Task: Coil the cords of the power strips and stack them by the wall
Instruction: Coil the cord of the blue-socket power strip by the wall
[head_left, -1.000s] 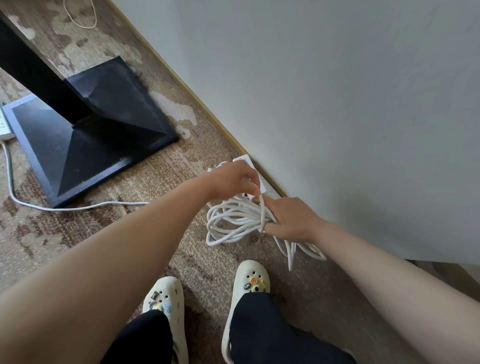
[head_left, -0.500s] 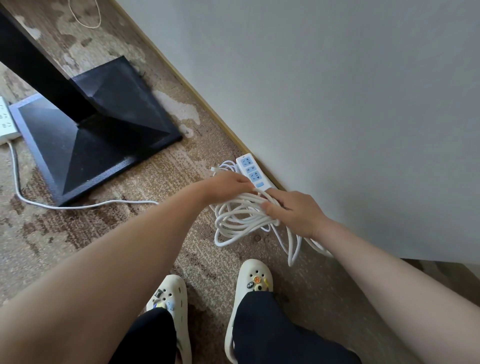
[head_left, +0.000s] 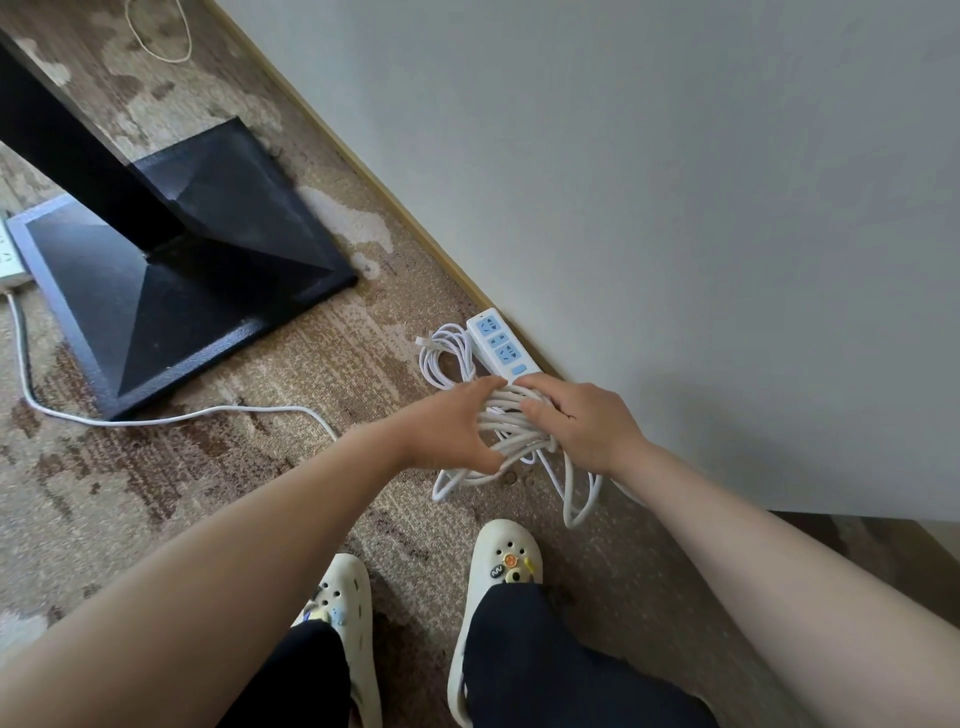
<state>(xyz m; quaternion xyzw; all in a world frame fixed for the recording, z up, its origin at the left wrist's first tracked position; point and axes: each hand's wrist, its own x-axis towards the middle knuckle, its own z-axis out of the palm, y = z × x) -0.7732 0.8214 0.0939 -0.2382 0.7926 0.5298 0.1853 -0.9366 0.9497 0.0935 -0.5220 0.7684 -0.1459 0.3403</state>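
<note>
Nearest, two cream clogs (head_left: 506, 582) stand on a worn brown patterned carpet (head_left: 291, 467), with dark trouser legs above them cut off by the bottom edge. Both forearms reach forward to a bundle of white cord (head_left: 511, 441) lying on the carpet close to the wall. The left hand (head_left: 449, 428) lies over the left side of the coil with fingers spread fairly wide and the thumb low; the right hand (head_left: 584, 423) covers the right side with its fingers curled onto the strands. Whether either hand truly grips the cord or only presses on it is hard to tell, since the fingertips are buried among the loops. Loose loops trail out toward the near right.

Just beyond the hands, a white power strip (head_left: 501, 345) with blue sockets lies flat along the skirting of the grey wall (head_left: 675, 208). To the left, a black pedestal base (head_left: 176, 270) rests on the carpet. A second white cable (head_left: 171, 415) runs past its near edge to another power strip (head_left: 9, 257), mostly cut off at the left border. At the far left, a thin pale loop (head_left: 158, 31) lies on the carpet, too small to identify.
</note>
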